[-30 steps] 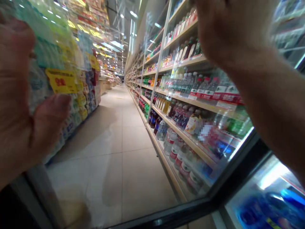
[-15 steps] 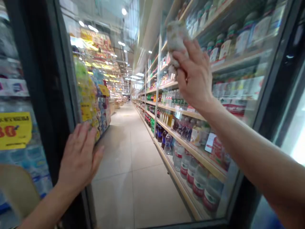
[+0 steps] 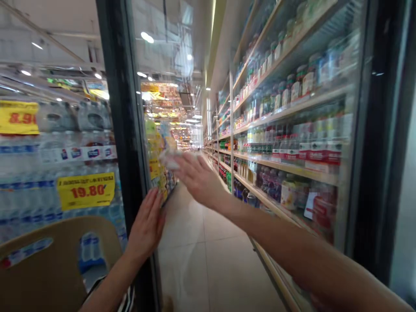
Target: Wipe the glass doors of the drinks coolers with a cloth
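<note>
A tall glass door (image 3: 201,108) in a black frame (image 3: 123,130) stands in front of me and reflects a shop aisle with drink shelves. My left hand (image 3: 147,225) lies flat with fingers spread against the glass by the frame's left upright. My right hand (image 3: 195,175) is stretched out to the glass at mid height, fingers closed on a crumpled white cloth (image 3: 169,159) that presses on the pane.
Left of the frame, packs of water bottles (image 3: 65,143) carry yellow price tags (image 3: 86,190). A tan chair back (image 3: 58,260) sits at the lower left. The frame's right upright (image 3: 380,143) rises at the right.
My right hand with the cloth has come down the glass from the upper part to mid height and leftward. My left hand stays flat on the pane near the frame.
</note>
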The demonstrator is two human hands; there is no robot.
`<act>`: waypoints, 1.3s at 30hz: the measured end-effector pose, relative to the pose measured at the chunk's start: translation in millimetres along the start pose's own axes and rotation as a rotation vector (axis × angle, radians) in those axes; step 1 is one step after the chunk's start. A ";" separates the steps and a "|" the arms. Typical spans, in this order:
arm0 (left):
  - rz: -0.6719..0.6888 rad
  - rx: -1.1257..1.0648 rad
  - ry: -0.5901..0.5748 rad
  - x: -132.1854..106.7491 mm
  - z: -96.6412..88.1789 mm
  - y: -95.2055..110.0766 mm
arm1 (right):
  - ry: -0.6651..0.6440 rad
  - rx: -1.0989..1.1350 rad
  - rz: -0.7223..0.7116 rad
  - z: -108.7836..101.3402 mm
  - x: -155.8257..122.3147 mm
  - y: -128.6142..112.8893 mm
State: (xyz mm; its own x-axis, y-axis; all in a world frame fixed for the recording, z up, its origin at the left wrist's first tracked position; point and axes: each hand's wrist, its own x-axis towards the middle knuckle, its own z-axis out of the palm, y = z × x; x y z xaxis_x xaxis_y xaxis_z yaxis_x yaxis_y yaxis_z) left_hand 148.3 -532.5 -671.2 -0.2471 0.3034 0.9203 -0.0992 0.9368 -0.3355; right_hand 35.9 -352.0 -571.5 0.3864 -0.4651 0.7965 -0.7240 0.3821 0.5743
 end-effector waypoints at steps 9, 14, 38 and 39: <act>-0.012 -0.005 0.029 -3.2 -21.8 4.6 | 0.057 -0.242 0.423 -68.2 -78.7 41.0; -0.117 0.048 0.145 9.1 -25.6 33.0 | 0.376 -0.338 0.721 -94.2 -99.9 53.5; -0.176 0.093 0.217 51.9 -39.8 85.6 | 0.524 -0.324 0.947 -123.1 -185.7 85.1; -0.186 0.090 0.205 51.6 -39.2 85.5 | 0.519 -0.306 0.930 -120.6 -183.4 81.5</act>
State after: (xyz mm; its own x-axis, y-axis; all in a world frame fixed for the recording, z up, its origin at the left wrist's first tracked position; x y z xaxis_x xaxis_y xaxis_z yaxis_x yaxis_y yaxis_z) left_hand 164.9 -430.0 -644.5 -0.0175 0.1654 0.9861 -0.2115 0.9633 -0.1653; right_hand -25.0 -139.2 -647.9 0.0100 0.4693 0.8830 -0.7122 0.6231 -0.3231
